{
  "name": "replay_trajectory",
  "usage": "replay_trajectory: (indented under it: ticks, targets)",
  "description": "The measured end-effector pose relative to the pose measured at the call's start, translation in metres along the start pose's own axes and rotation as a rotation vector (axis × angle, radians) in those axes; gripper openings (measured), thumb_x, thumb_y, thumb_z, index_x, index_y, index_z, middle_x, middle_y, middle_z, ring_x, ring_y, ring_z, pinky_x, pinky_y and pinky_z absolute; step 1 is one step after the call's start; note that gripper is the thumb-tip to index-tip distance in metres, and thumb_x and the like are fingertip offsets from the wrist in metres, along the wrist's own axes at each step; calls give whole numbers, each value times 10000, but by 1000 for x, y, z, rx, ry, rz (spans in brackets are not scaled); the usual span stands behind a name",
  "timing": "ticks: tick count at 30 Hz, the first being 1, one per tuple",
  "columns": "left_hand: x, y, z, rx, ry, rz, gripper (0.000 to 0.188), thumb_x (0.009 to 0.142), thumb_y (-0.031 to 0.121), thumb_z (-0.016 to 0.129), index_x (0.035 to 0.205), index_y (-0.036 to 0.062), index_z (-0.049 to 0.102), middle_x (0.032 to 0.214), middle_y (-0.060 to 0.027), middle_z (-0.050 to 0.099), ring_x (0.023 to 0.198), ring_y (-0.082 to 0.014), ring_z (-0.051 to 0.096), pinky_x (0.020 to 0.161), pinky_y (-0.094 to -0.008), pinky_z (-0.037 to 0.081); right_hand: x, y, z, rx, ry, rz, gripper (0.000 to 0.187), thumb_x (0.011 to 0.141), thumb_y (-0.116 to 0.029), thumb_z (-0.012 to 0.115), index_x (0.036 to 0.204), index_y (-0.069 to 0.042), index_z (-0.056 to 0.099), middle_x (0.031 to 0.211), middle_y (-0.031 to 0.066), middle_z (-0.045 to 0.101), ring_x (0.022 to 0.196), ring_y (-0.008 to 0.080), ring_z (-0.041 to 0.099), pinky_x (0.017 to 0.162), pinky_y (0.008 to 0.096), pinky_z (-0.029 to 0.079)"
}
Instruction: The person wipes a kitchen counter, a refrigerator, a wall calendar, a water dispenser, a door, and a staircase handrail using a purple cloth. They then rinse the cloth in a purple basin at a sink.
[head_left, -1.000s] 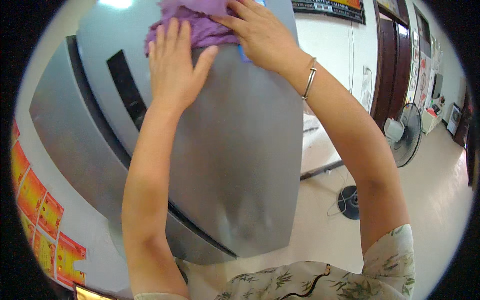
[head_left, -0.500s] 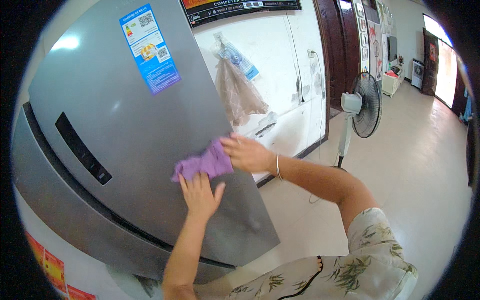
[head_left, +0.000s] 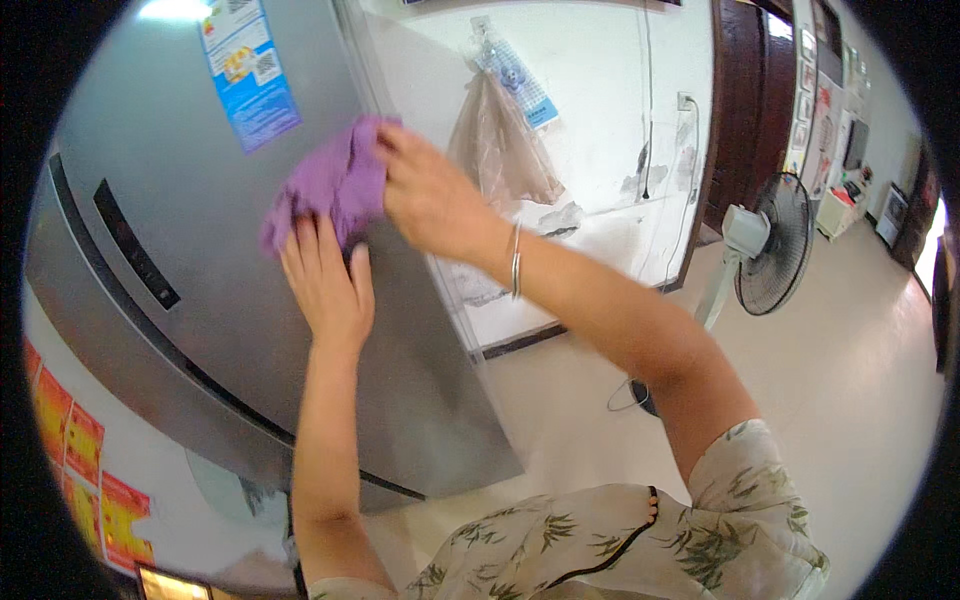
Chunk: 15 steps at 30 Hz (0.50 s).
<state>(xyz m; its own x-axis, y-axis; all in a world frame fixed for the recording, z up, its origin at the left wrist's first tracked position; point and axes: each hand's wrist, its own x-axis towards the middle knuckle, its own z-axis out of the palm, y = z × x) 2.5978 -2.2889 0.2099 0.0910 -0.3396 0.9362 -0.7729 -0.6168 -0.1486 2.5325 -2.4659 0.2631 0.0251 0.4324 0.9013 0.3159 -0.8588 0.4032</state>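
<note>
A crumpled purple cloth [head_left: 340, 182] lies against the grey refrigerator door [head_left: 400, 350], below and right of its blue label. My right hand [head_left: 432, 195] is closed on the cloth's right side, near the door's right edge. Lower down, my left hand [head_left: 330, 285] is open, its fingers stretched upward and their tips pressed on the cloth's lower edge. Its thumb stands apart from the fingers.
A blue-and-white label [head_left: 250, 80] and a dark handle strip or panel [head_left: 135, 243] are on the door. To the right, a beige bag [head_left: 505, 150] hangs on the white wall. A standing fan [head_left: 770, 245] is on the pale floor.
Both hands have moved up the door with the purple cloth, closer to the blue label. The view has shifted too, so the fan now appears further right.
</note>
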Motion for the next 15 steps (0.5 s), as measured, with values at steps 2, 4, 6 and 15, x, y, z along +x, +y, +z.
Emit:
replay_trajectory:
  ticks: [2,4,6,15]
  targets:
    - [-61,15,19,-19,-23,-87,568,915,281,506,1370,-28,361,1406,-278,333,1308,-483,267,1073,-562,192,-40,-21,0,152,-154,63,171,688,-133,588,756,17,633,1173,207,547,1254,376,399,1067,457,339]
    - [-113,40,38,-40,1,-165,546,933,271,484,1363,-44,361,1401,-293,330,1302,-495,267,1071,-575,181,-80,-40,3,289,-133,106,197,670,-142,591,777,9,659,1167,199,549,1259,382,390,1063,470,341]
    - [-144,67,53,-55,6,-232,527,946,264,465,1355,-53,366,1406,-297,320,1304,-496,264,1071,-579,172,-133,-56,17,358,-122,169,355,715,-132,575,1052,-27,610,1215,163,521,1293,345,373,1068,477,344]
    - [-76,81,54,-108,29,-259,550,984,344,388,1377,-38,340,1459,-266,261,1367,-421,208,1112,-538,107,-112,6,15,600,-52,96,324,800,-130,554,1120,-88,588,1298,114,484,1316,304,347,1118,438,277]
